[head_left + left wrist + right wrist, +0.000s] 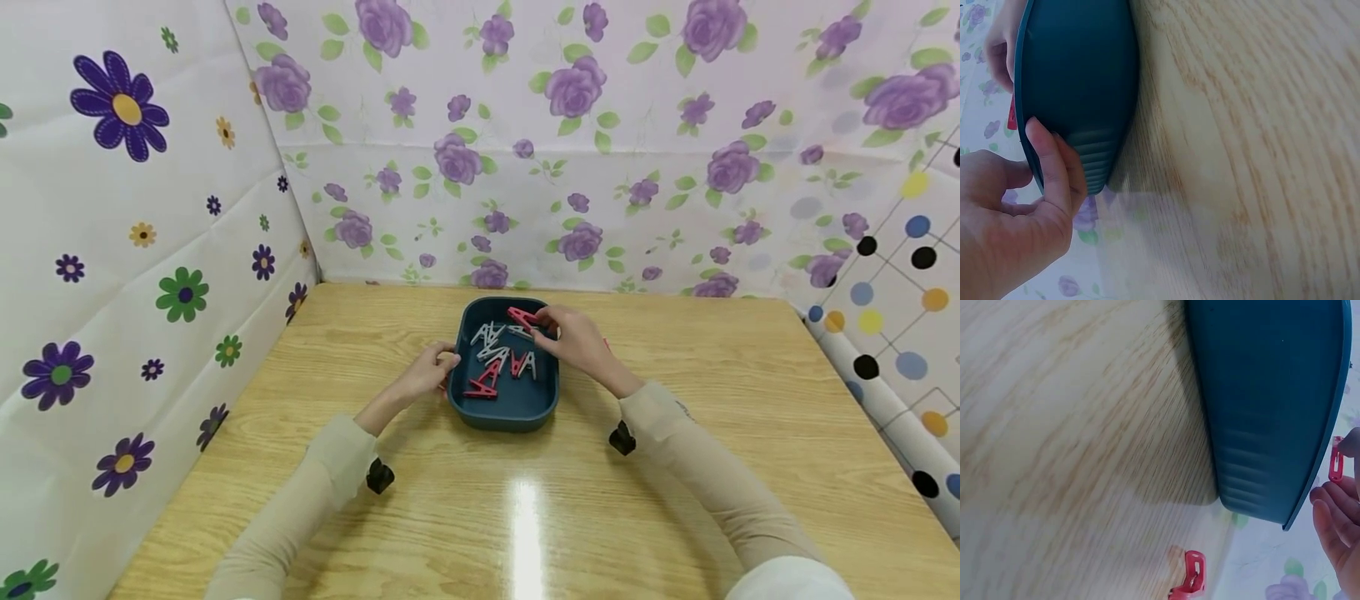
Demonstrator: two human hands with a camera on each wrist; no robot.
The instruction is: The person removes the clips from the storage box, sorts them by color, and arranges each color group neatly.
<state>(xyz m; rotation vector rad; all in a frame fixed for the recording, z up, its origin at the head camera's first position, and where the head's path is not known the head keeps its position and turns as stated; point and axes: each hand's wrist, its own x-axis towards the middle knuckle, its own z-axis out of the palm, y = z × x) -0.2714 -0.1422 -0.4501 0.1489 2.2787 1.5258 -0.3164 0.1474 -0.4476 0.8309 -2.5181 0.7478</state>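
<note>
A dark teal plastic bin holds several white clothespins and several red clothespins. My left hand grips the bin's left rim, thumb on the inner side and fingers against the outer wall. Over the far right part of the bin, my right hand pinches a red clothespin between thumb and fingers. In the right wrist view that held clothespin appears just beyond the rim, above its level.
Another red clothespin lies on the wooden table to the right of the bin, mostly hidden behind my right wrist in the head view. Flowered cloth hangs at the table's back edge and along both sides.
</note>
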